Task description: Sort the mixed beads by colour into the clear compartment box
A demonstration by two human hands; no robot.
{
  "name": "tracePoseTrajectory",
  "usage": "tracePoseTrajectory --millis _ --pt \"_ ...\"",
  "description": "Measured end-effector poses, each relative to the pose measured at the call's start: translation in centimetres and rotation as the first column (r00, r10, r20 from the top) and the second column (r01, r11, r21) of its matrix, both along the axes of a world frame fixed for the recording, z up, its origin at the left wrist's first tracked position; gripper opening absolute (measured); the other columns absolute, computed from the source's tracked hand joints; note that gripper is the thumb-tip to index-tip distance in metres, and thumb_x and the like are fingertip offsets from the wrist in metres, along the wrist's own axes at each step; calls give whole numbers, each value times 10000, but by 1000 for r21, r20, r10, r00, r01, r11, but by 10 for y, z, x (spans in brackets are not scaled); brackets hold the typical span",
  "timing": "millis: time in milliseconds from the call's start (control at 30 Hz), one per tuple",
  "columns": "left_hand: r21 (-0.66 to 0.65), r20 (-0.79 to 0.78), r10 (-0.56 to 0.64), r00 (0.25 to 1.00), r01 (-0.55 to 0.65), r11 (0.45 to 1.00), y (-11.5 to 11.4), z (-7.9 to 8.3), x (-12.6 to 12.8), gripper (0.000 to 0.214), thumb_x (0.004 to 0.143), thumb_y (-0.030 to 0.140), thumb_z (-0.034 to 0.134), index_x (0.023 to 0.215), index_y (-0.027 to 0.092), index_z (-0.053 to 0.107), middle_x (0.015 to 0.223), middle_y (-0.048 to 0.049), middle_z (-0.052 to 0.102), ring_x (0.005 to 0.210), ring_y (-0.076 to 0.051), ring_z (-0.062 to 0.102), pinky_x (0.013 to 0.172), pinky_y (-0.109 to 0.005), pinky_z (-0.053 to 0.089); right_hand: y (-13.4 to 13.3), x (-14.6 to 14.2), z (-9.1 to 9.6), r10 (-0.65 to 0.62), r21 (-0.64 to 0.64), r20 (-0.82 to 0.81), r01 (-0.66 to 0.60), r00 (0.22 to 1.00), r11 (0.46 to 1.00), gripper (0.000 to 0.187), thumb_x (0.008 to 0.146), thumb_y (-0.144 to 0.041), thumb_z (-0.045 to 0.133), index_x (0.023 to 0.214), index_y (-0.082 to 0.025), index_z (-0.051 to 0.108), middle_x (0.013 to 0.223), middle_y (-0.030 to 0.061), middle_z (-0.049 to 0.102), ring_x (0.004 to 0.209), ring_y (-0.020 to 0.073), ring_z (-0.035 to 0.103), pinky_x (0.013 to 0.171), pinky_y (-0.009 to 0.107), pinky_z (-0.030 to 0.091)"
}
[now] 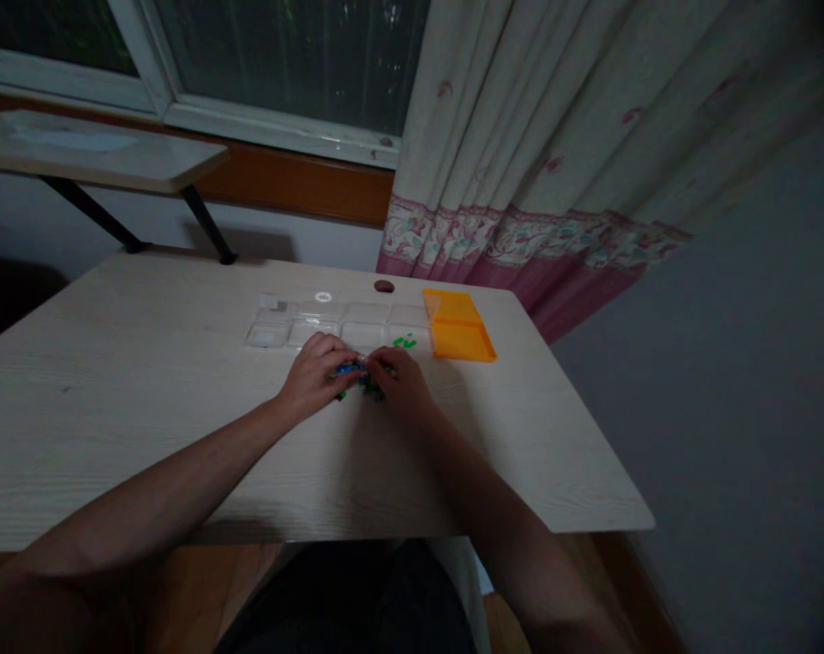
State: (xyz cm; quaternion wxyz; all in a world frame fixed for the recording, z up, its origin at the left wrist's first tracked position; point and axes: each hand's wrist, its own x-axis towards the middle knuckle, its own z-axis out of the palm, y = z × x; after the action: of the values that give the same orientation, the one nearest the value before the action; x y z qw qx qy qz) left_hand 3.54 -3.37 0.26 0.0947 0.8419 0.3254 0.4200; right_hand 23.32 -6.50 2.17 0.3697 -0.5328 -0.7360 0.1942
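My left hand and my right hand rest close together on the pale wooden table, fingers curled over a small heap of blue and green beads. Both hands touch the heap and their fingertips nearly meet. What each finger pinches is too small to make out. Just beyond the hands lies a clear plastic compartment box. A few green beads sit in its near right compartment.
An orange lid lies to the right of the clear box. A small brown hole or knob marks the table's far edge. A second table, a window and a curtain stand behind.
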Motion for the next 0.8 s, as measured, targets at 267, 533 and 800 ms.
tracePoseTrajectory --millis 267,533,800 --pt "-32 -24 -63 998 63 998 0 2 -1 242 950 439 656 1002 221 749 871 -61 668 873 -224 585 808 -368 469 0 1 -3 12 -26 27 -11 1000 1000 288 977 -343 597 756 -211 726 712 9 669 775 161 610 749 271 436" --pt "-51 -30 -64 997 62 997 -1 4 0 253 970 454 619 989 243 757 837 -46 673 853 -212 593 801 -357 463 -2 2 -3 51 63 92 -57 994 996 424 1038 -393 473 744 -214 720 716 21 681 765 160 600 762 273 429" --pt "-41 121 387 914 -385 922 25 8 -25 214 960 382 614 983 247 778 911 -64 637 980 -254 559 952 -443 421 6 16 -1 -31 115 57 24 998 993 331 1021 -361 492 986 -228 793 880 51 784 847 203 661 837 324 459"
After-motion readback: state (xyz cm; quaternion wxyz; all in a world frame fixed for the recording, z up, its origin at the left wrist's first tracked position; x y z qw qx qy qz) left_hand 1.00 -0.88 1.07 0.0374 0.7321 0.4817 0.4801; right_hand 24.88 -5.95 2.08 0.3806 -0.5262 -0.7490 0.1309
